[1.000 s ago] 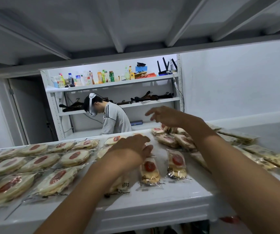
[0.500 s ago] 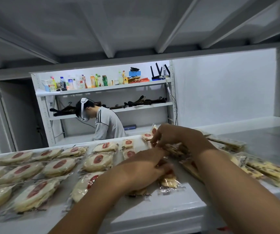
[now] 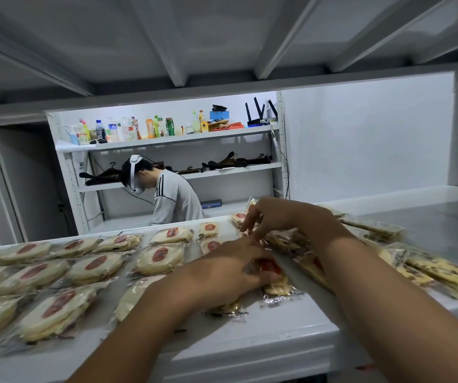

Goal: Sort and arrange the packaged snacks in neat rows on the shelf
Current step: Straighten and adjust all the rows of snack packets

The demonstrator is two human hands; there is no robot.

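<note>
A small red-labelled snack point(image 3: 273, 275) is pinned flat on the white shelf point(image 3: 263, 338) under the left hand point(image 3: 222, 275), fingers closed over it. Farther back, the right hand point(image 3: 280, 217) is pinching into a loose pile point(image 3: 285, 241); what it grips cannot be told. Round cakes point(image 3: 95, 268) are laid in rows at left, bars point(image 3: 438, 269) at right.

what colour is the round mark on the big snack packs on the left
Red, on pale cream discs; clearest in the head view.

Far rack point(image 3: 183, 138) — drink bottles point(image 3: 128, 131), a router point(image 3: 259, 113); a person point(image 3: 172, 197) bends beside it.
</note>
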